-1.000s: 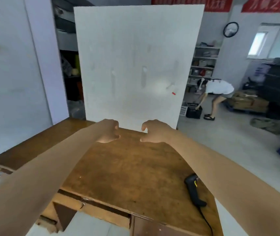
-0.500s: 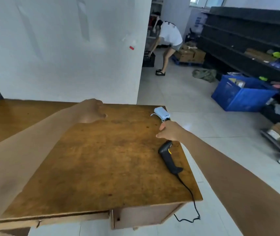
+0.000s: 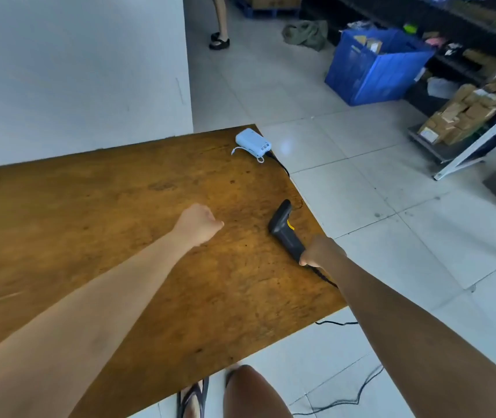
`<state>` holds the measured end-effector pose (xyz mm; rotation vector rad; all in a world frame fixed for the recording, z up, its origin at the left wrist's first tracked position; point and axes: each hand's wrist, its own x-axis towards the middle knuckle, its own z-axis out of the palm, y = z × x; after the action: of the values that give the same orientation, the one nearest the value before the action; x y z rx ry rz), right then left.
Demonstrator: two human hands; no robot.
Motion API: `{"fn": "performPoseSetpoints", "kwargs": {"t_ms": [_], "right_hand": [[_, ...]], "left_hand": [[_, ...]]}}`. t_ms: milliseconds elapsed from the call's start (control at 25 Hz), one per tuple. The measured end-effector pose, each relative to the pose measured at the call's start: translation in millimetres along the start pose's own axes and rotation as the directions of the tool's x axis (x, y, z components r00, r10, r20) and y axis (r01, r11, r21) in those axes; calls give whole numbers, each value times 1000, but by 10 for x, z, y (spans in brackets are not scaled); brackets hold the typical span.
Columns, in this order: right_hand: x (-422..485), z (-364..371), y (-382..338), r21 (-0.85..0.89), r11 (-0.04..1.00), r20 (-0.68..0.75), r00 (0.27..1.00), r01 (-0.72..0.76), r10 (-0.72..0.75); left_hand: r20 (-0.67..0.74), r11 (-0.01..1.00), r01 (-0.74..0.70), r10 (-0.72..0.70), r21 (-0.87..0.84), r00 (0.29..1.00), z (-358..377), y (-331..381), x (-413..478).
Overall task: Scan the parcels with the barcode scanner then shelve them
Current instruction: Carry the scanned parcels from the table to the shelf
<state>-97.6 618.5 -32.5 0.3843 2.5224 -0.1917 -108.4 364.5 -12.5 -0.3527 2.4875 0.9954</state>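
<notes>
A black barcode scanner [image 3: 284, 227] with a yellow trigger lies near the right edge of the brown wooden table [image 3: 120, 230]. My right hand [image 3: 322, 251] grips the scanner's handle end, where the cable leaves it. My left hand [image 3: 198, 223] hovers over the table's middle with its fingers curled, holding nothing. Brown parcels [image 3: 463, 113] are piled on a cart at the far right. Dark shelves [image 3: 451, 22] run along the back right wall.
A light blue power bank [image 3: 252, 143] with a cable sits at the table's far right corner. A blue crate [image 3: 376, 64] holding parcels stands on the tiled floor. Another person's feet [image 3: 219, 42] are at the back. A white board [image 3: 75, 70] stands behind the table.
My view has swung down and right. My right hand has come down from above the scanner's head to its handle and closed round it. My left hand has drifted right over the table.
</notes>
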Motion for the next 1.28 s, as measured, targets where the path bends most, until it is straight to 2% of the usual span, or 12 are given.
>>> {"fn": "performPoseSetpoints", "kwargs": {"t_ms": [240, 320, 560, 720, 800, 880, 960, 1040, 1120, 1160, 1240, 1280], "right_hand": [[253, 423, 522, -64, 993, 45, 994, -94, 97], [345, 506, 674, -77, 996, 36, 998, -40, 43], [532, 350, 831, -57, 986, 47, 987, 158, -155], [764, 78, 722, 80, 969, 119, 963, 235, -243], [864, -164, 611, 209, 954, 202, 945, 215, -257], [936, -342, 563, 276, 953, 413, 881, 123, -233], [994, -430, 584, 85, 991, 616, 776, 106, -136], [1074, -503, 634, -70, 991, 669, 742, 118, -41], [1155, -598, 595, -210, 963, 657, 754, 166, 13], [1189, -622, 556, -269, 943, 602, 798, 196, 6], [1278, -551, 492, -305, 919, 357, 924, 250, -133], [1312, -493, 464, -275, 928, 223, 956, 249, -191]], "left_hand": [[254, 929, 228, -154, -293, 955, 1409, 773, 253], [282, 895, 277, -182, -349, 942, 1647, 988, 396], [193, 858, 283, -219, -429, 956, 1805, 1150, 718], [91, 757, 299, -304, -581, 948, 1442, 1085, 1001], [26, 714, 278, -342, -642, 939, 1177, 993, 1172], [-45, 770, 238, -326, -592, 944, 945, 877, 1260], [-68, 816, 241, -322, -526, 944, 784, 729, 1285], [-8, 792, 300, -359, -531, 933, 760, 588, 1255], [11, 817, 329, -368, -474, 930, 824, 522, 1183], [2, 846, 317, -350, -428, 937, 871, 520, 1160], [-39, 902, 269, -298, -337, 954, 937, 536, 1142], [-58, 920, 251, -280, -303, 958, 948, 542, 1140]]}}
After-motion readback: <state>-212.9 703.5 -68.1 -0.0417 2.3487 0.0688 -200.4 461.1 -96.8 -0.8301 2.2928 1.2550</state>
